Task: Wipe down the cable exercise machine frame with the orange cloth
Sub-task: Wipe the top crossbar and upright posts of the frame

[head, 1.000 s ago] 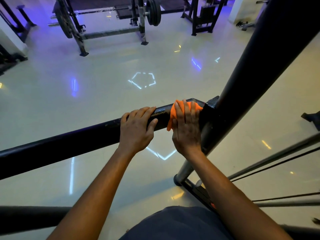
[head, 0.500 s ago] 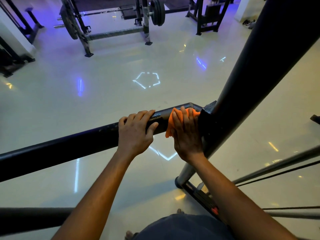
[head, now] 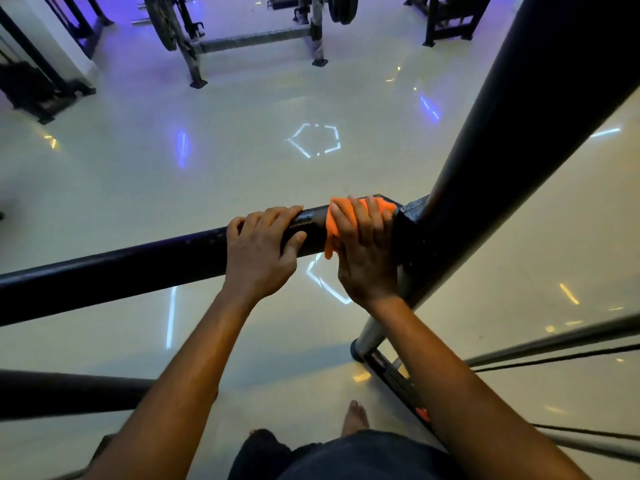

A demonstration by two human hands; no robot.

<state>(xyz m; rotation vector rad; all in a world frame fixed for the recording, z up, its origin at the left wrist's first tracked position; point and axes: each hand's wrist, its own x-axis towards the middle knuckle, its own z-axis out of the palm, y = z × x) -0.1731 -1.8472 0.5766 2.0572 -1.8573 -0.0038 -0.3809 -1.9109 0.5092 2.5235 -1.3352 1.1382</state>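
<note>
1. The black horizontal bar [head: 114, 268] of the cable machine frame runs from the left edge to the joint; nothing shows whether this long stretch has been wiped, so I judge it may be left to do.
2. The left hand [head: 258, 254] curls bare over the bar, gripping it as a brace.
3. Just beside it, the right hand [head: 363, 251] presses the orange cloth [head: 337, 216] around the bar's right end, fingers wrapped over it.
4. The slanted upright post [head: 502, 140] meets the bar here; it probably awaits wiping.
5. Cables [head: 554, 358] lower right and the joint bracket [head: 412, 220] crowd the cloth's path. Weight racks [head: 194, 39] stand well apart.
</note>
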